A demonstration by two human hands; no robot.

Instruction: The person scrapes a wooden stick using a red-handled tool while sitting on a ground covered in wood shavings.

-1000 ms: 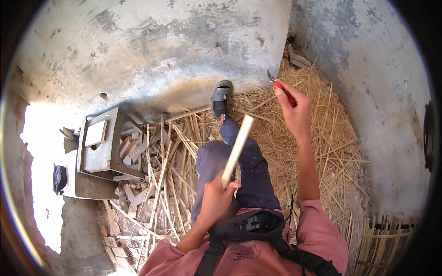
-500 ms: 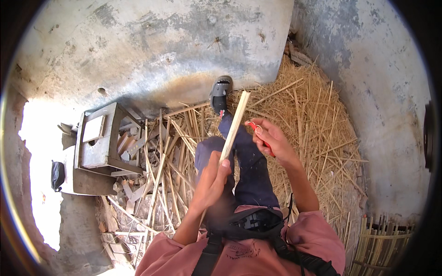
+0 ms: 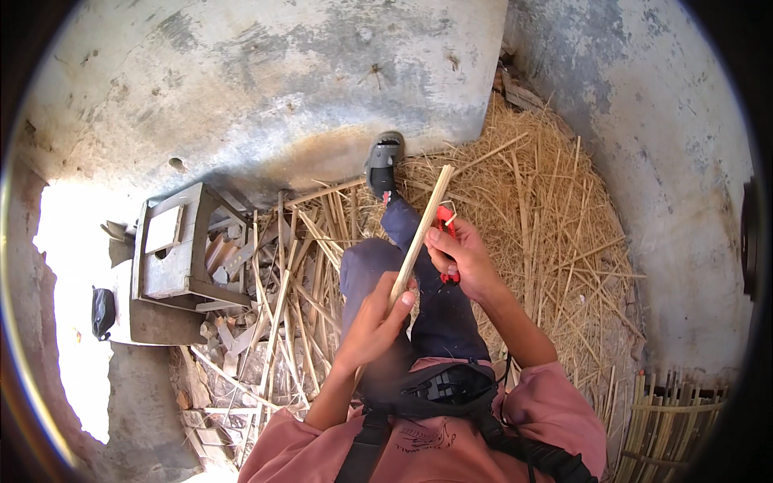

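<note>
My left hand is closed around the lower part of a pale bundle of bamboo strips, which slants up and to the right over my knees. Its upper end stands free above my lap. Just right of the bundle, my right hand grips a red hand tool with some black on it. Fingers cover much of the tool, so its exact kind cannot be made out. The fingertips of the right hand are close to the bundle; whether they touch it I cannot tell.
Straw and shavings cover the floor on the right. Long loose strips lie to the left, by a wooden box frame. A worn wall rises ahead. A slatted bamboo piece stands at lower right.
My right hand has moved left toward the bundle, and the red tool has turned more upright. The bundle's upper end has shifted slightly right and down.
</note>
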